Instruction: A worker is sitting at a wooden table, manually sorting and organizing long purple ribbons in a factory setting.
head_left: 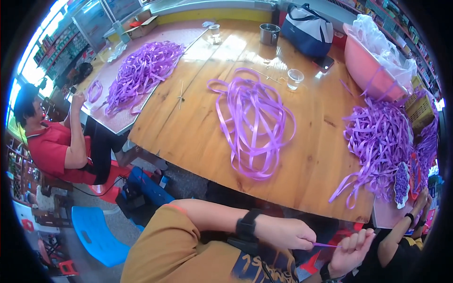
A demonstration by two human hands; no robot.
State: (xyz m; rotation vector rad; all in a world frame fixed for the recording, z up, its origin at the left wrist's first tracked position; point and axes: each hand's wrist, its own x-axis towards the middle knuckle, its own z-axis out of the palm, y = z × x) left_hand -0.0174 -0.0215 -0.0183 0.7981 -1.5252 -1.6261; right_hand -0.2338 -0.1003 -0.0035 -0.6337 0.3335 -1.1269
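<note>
My left hand [288,233] & right hand [351,250] both pinch shut on a thin purple ribbon strip [326,245] stretched btwn them.

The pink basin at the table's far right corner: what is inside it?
The pink basin holds a crumpled clear plastic bag that rises above its rim. Anything under the bag is covered and cannot be seen.

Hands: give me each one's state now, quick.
Left hand: closed, pinching one end of the purple ribbon strip.
Right hand: closed, pinching its other end.
</note>
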